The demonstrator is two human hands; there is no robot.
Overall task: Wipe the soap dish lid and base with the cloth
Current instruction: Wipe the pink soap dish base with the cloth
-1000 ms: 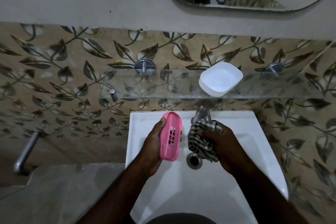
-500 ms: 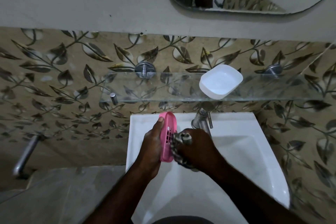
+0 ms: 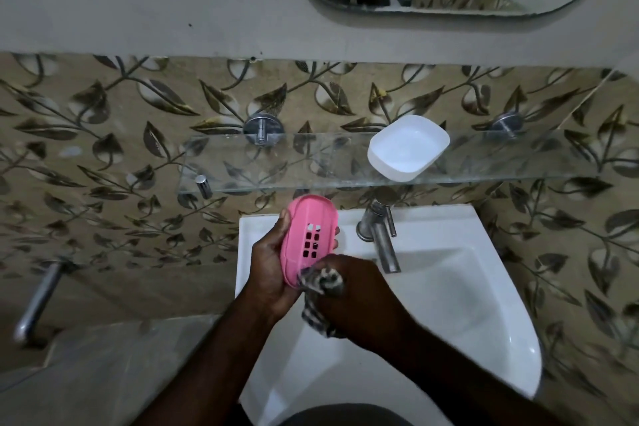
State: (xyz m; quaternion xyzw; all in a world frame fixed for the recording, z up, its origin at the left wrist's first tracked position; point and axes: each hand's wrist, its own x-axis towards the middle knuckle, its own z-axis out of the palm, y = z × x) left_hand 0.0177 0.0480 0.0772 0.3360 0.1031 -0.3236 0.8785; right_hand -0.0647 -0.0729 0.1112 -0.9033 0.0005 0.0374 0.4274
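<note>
the work is held over the sink (image 3: pixel 466 304), under the glass shelf (image 3: pixel 311 162). the white part (image 3: pixel 408 147) is seen on the shelf, at one o'clock from the pink part (image 3: pixel 307 228), well apart. the pink part is gripped by its long edges in the left hand (image 3: pixel 269 266). the cloth (image 3: pixel 323 282) is bunched in the right hand (image 3: pixel 359 297) and pressed to its six o'clock end. the plastic is judged light, stiff and perhaps slippery; the rims are the best hold.
</note>
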